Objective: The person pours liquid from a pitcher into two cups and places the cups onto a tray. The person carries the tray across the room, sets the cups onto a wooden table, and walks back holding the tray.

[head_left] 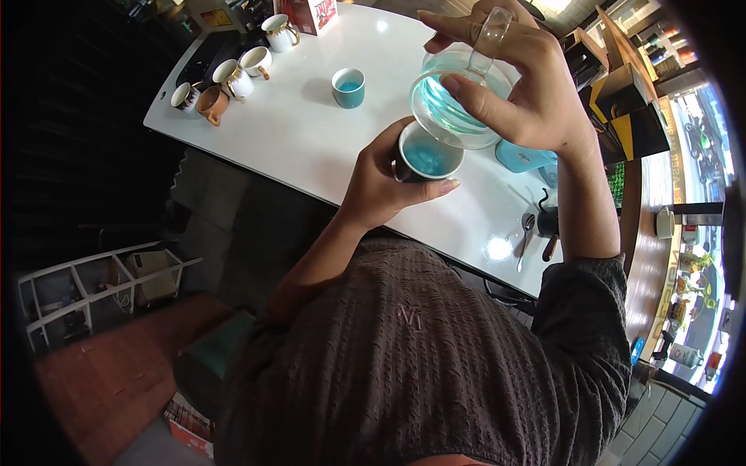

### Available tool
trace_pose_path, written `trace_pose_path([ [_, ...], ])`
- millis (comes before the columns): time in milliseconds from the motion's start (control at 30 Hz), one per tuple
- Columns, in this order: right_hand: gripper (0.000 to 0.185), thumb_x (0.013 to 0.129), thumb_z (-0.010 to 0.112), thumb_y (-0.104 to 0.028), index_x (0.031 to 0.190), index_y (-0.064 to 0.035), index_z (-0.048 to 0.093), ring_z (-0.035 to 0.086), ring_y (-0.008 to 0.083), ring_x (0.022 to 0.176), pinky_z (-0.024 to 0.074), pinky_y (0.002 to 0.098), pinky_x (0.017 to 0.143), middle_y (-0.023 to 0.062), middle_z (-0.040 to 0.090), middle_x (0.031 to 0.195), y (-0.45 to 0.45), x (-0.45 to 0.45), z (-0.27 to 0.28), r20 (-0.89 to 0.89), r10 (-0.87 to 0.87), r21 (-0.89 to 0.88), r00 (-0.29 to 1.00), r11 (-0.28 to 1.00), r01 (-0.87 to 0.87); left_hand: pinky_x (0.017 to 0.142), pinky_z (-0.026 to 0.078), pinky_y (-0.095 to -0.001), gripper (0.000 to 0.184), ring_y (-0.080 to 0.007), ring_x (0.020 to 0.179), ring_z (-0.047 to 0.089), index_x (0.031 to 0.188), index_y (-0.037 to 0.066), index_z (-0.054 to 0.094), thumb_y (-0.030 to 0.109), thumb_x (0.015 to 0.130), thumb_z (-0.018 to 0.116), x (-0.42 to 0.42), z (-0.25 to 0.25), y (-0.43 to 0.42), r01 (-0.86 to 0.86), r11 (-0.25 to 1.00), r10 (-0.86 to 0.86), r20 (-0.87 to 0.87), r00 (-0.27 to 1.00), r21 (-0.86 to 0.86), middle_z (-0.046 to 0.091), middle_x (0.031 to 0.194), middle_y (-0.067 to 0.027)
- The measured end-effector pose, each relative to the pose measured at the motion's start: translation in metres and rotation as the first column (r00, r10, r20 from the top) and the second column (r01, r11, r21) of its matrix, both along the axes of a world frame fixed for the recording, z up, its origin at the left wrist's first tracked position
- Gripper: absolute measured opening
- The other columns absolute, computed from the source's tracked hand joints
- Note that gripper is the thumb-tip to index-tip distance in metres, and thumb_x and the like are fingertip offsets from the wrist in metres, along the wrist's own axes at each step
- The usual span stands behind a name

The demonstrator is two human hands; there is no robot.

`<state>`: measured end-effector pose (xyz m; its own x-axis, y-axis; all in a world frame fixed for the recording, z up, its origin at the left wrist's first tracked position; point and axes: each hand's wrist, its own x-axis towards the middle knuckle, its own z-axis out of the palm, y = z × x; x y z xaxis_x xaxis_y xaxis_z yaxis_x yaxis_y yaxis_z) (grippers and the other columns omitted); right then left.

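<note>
My left hand (379, 175) is wrapped around a dark-sided cup (429, 155) with a white inside, and pale blue liquid shows in it. My right hand (524, 93) grips a clear glass pitcher (423, 105) that holds bright blue liquid. The pitcher is tilted, its rim right above the cup's far edge; whether the two touch I cannot tell. On the white table (272, 140) beyond stands a teal cup (349, 89) with blue liquid inside.
Several mugs (233, 79) and a brown cup (212, 104) stand at the far left. A red and white box (315, 15) is at the back. By my right arm lie a spoon (526, 233) and a dark-handled pot (549, 221), beside a light blue container (522, 158).
</note>
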<state>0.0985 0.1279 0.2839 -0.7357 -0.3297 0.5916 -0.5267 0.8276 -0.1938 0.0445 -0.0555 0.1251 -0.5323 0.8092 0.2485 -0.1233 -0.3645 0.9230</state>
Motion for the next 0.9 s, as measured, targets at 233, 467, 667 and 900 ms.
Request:
trace_pose_path([
  [233, 0.041, 0.072, 0.068, -0.022, 0.098, 0.0098, 0.071, 0.069, 0.0286, 0.079, 0.0516, 0.0367, 0.079, 0.0184, 0.073, 0.089, -0.008, -0.011, -0.005, 0.021, 0.04, -0.117, 0.999, 0.992, -0.038, 0.085, 0.05, -0.0253, 0.067, -0.0104, 0.098, 0.061, 0.127, -0.001, 0.054, 0.012, 0.071, 0.087, -0.006, -0.003, -0.005, -0.039, 0.999, 0.039, -0.043, 0.998, 0.002, 0.065, 0.108, -0.004],
  [467, 0.028, 0.071, 0.069, -0.018, 0.083, 0.0064, 0.07, 0.068, 0.03, 0.077, 0.0517, 0.0365, 0.077, 0.0192, 0.071, 0.085, -0.012, -0.028, -0.004, 0.04, 0.082, -0.115, 0.996, 0.99, -0.077, 0.08, 0.049, -0.0228, 0.066, -0.0083, 0.095, 0.06, 0.127, 0.0, 0.055, 0.013, 0.071, 0.087, -0.02, -0.007, -0.012, -0.061, 0.998, 0.06, -0.038, 0.997, -0.004, 0.064, 0.106, -0.0022],
  [667, 0.027, 0.071, 0.07, -0.018, 0.083, 0.0059, 0.071, 0.068, 0.03, 0.075, 0.0515, 0.0366, 0.076, 0.0197, 0.071, 0.084, -0.036, -0.04, 0.012, 0.042, -0.052, -0.039, 0.998, 0.998, 0.053, 0.077, 0.048, -0.0215, 0.066, -0.0066, 0.092, 0.059, 0.127, 0.0, 0.055, 0.013, 0.071, 0.087, -0.046, -0.006, -0.021, -0.041, 0.999, 0.039, -0.075, 0.996, -0.028, 0.064, 0.104, -0.0005],
  [900, 0.032, 0.071, 0.069, -0.02, 0.087, 0.0063, 0.072, 0.069, 0.029, 0.073, 0.0516, 0.0365, 0.076, 0.0204, 0.072, 0.087, -0.037, -0.078, 0.001, 0.008, -0.034, -0.069, 0.999, 0.997, 0.035, 0.078, 0.048, -0.0214, 0.066, -0.0062, 0.092, 0.059, 0.127, 0.0, 0.055, 0.011, 0.071, 0.088, -0.088, 0.001, -0.033, 0.01, 1.0, -0.012, -0.074, 0.997, -0.028, 0.065, 0.104, -0.0004],
])
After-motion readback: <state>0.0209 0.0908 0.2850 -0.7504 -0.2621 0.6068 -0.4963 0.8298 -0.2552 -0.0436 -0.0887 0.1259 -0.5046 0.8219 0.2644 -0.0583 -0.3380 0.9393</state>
